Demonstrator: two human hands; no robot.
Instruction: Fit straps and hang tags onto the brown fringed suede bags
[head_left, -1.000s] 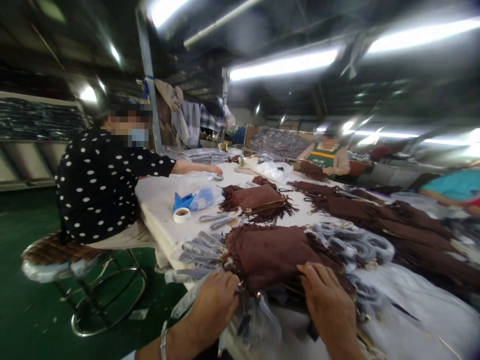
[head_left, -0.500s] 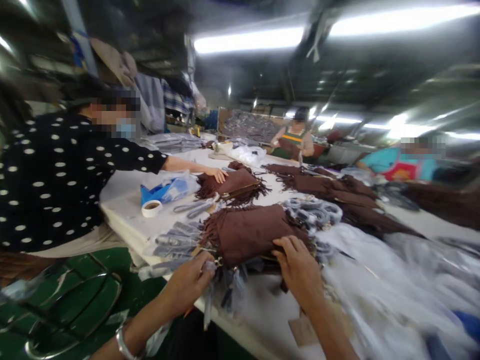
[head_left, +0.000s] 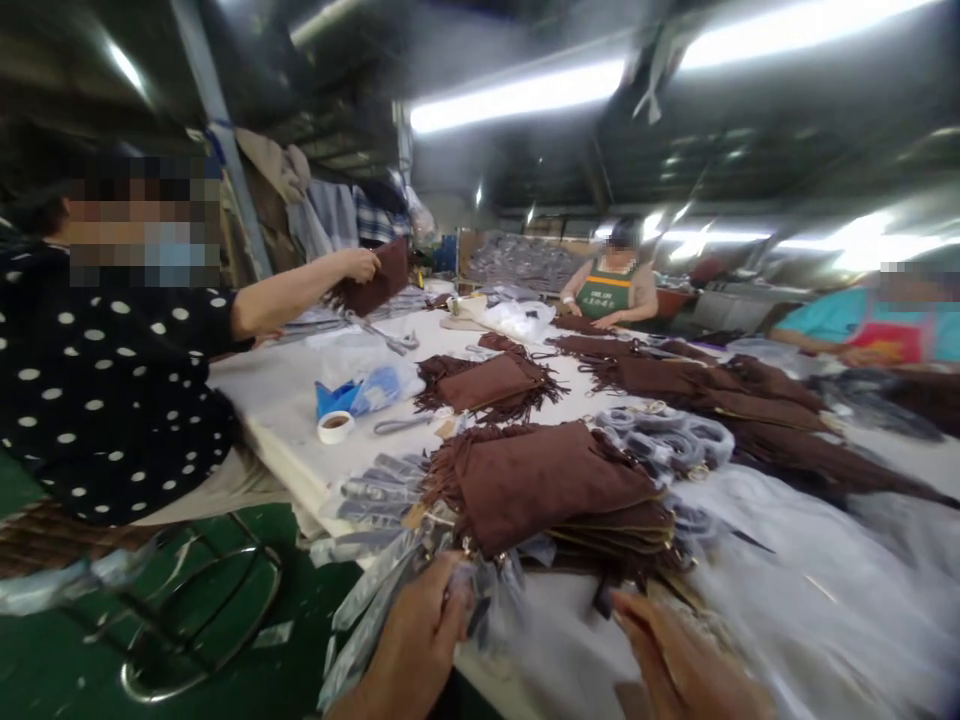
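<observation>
A brown fringed pouch (head_left: 551, 485) lies on top of a stack of similar pouches at the table's near edge. Just below its left corner, my left hand (head_left: 424, 635) is closed on a plastic-wrapped strap with a metal clasp near it. My right hand (head_left: 686, 655) is in front of the stack, off the pouch, its fingers stretched out and slightly blurred. A small dark tab (head_left: 602, 597) shows beside its fingertips; I cannot tell whether they touch. Several plastic-wrapped straps (head_left: 382, 490) fan out left of the stack.
Another fringed pouch (head_left: 487, 385) lies beyond, near a tape roll (head_left: 335, 428) and blue plastic (head_left: 367, 392). Coiled grey straps (head_left: 667, 440) and clear plastic sheeting (head_left: 795, 560) lie on the right. A co-worker at left holds up a brown pouch (head_left: 382, 280); two others sit farther back.
My right hand has left the top pouch and drawn back toward me. My left hand has come nearer too. The co-worker at left has lifted a pouch off the table.
</observation>
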